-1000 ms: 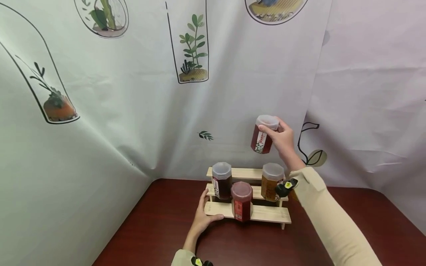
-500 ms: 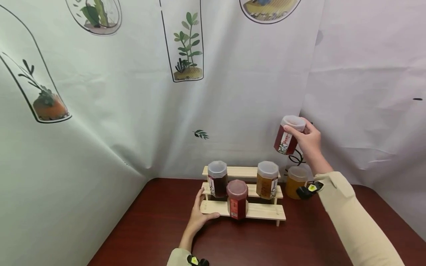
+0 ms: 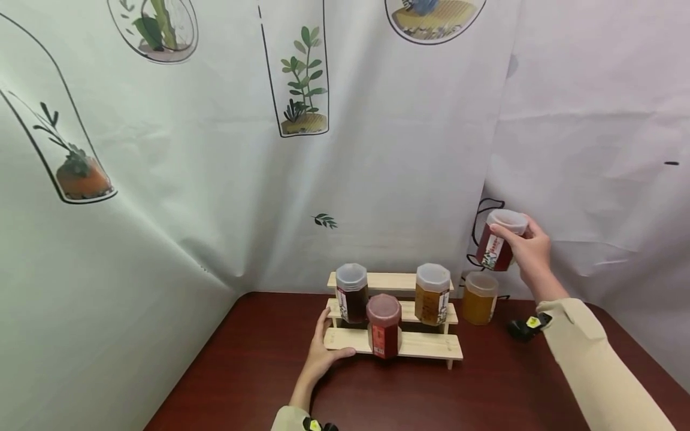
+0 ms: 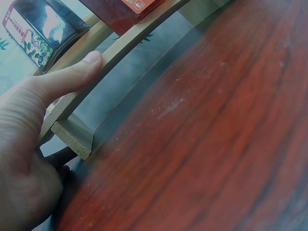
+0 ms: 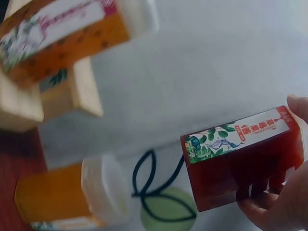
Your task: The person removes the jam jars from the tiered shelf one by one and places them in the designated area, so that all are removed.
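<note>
My right hand (image 3: 533, 251) grips a jar with dark red contents (image 3: 495, 251) by its upper part, just under the white lid. It hangs tilted in the air, above and right of an amber jar (image 3: 480, 299) on the table. My left hand (image 3: 319, 353) holds the left end of a three-step wooden display rack (image 3: 431, 344); in the left wrist view its thumb (image 4: 77, 74) lies on the front step, other fingers partly hidden below. On the rack stand a dark jar (image 3: 353, 302), a red jar with a pinkish lid (image 3: 384, 329) and an orange jar (image 3: 431, 302).
The rack stands on a dark red wooden table (image 3: 259, 365). A pale cloth backdrop (image 3: 404, 167) printed with plants hangs close behind the table and along its left side.
My right hand has carried the red jar to the right, away from above the rack, and lately lower. The amber jar on the table has come into sight. My left hand keeps its hold.
</note>
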Available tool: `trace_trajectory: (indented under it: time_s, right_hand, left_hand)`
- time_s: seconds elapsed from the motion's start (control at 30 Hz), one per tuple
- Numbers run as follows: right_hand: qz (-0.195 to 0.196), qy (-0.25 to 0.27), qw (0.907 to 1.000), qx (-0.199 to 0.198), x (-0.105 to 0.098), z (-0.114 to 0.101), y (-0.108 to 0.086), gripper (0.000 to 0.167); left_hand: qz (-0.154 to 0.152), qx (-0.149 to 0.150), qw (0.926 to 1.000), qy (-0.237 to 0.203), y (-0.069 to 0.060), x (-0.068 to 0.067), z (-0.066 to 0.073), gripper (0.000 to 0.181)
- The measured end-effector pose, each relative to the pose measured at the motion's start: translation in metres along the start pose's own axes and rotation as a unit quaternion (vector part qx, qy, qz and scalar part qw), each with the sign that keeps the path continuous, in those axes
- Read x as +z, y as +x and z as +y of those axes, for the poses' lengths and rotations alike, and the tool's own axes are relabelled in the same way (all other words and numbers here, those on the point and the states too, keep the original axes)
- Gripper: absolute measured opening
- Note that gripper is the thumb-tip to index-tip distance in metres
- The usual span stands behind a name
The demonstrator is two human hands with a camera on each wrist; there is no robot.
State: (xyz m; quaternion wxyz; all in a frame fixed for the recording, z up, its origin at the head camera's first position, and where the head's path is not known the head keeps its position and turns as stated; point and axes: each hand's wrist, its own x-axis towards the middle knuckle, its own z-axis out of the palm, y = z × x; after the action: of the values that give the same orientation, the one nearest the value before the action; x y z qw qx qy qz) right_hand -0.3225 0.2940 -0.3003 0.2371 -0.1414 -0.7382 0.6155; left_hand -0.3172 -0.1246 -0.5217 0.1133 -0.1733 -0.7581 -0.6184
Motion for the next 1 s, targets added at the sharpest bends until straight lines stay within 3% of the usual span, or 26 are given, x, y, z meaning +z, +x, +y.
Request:
trace_trajectory:
  time_s: [0.07, 0.23, 0.5, 0.73, 1.0]
  right_hand:
    - [0.005, -0.011, 0.9999, 0.01, -0.006, 0.006, 0.002, 0.08]
    - [0.017, -0.019, 0.9988, 0.042, -0.019, 0.022, 0.006, 0.086]
    - [0.032, -0.037, 0.9964, 0.07, -0.038, 0.047, 0.011, 0.089]
    - [0.057, 0.018, 0.9953, 0.076, -0.047, 0.074, 0.012, 0.076]
    - [0.071, -0.025, 0.9913, 0.108, -0.048, 0.105, 0.007, 0.084]
  left_hand:
    - [0.004, -0.023, 0.9996, -0.019, 0.001, 0.001, 0.002, 0.112]
    - [0.004, -0.05, 0.9985, -0.019, 0.0, 0.002, 0.002, 0.113]
    - [0.007, -0.054, 0.9983, -0.023, 0.001, 0.002, 0.003, 0.113]
    - [0.006, -0.054, 0.9983, -0.022, 0.003, 0.0, 0.004, 0.113]
    - [0.004, -0.058, 0.998, -0.025, 0.001, 0.002, 0.003, 0.112]
